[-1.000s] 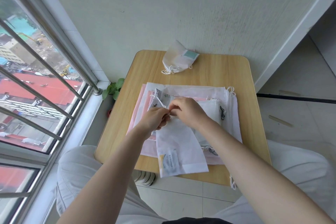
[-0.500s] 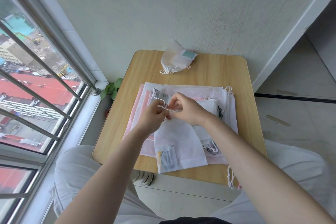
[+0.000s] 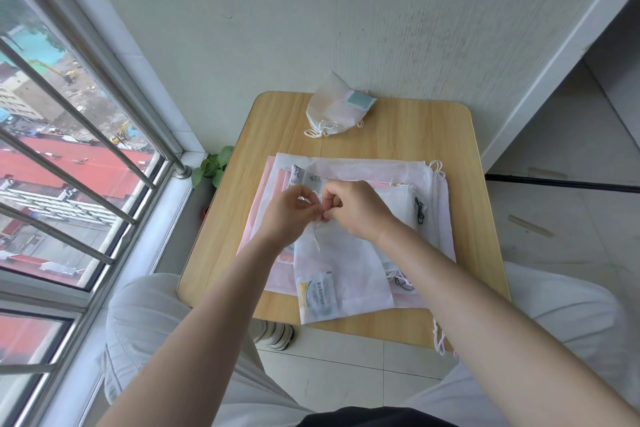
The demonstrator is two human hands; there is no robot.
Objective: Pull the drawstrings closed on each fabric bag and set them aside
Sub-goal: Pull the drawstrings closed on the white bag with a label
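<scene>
1. Head view: left hand [image 3: 289, 215] curled, pinching the white drawstring [image 3: 316, 238] at the mouth of the top white bag [image 3: 341, 274].
2. Right hand [image 3: 356, 210] curled too, fingers nipping the same cord just beside the left.
3. Top white bag lying on a stack of flat bags [image 3: 437, 204] in the middle of the table [image 3: 415, 135], its bottom end at the near edge.
4. One cinched bag [image 3: 334, 111] resting at the far edge, well apart from the stack.
</scene>
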